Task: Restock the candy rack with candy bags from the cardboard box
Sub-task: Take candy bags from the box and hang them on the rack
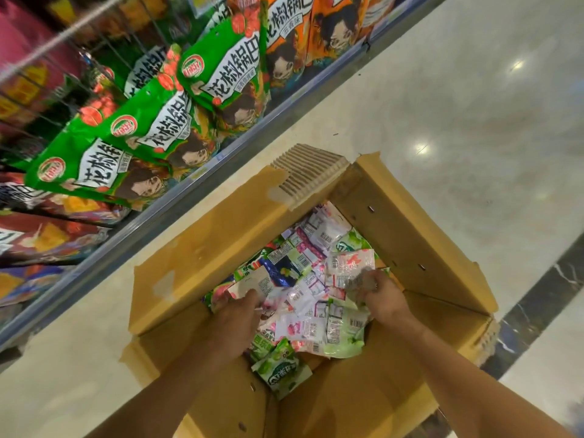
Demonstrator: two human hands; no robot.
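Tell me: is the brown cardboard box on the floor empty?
No, the brown cardboard box holds a loose pile of small pink, white and green candy bags.

Tan box (221,235), green, white and pink candy bags (316,298), green and orange rack bags (218,74), cream marbled floor (474,105)

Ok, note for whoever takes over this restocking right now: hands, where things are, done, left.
Left hand: down among the candy bags, grip unclear.
Right hand: pinches a white-and-pink candy bag, not yet lifted out.
Cardboard box: open on the floor, next to the green snack bags, holding many bags.
Done: no bag visibly out.
Left: the whole box to put out.
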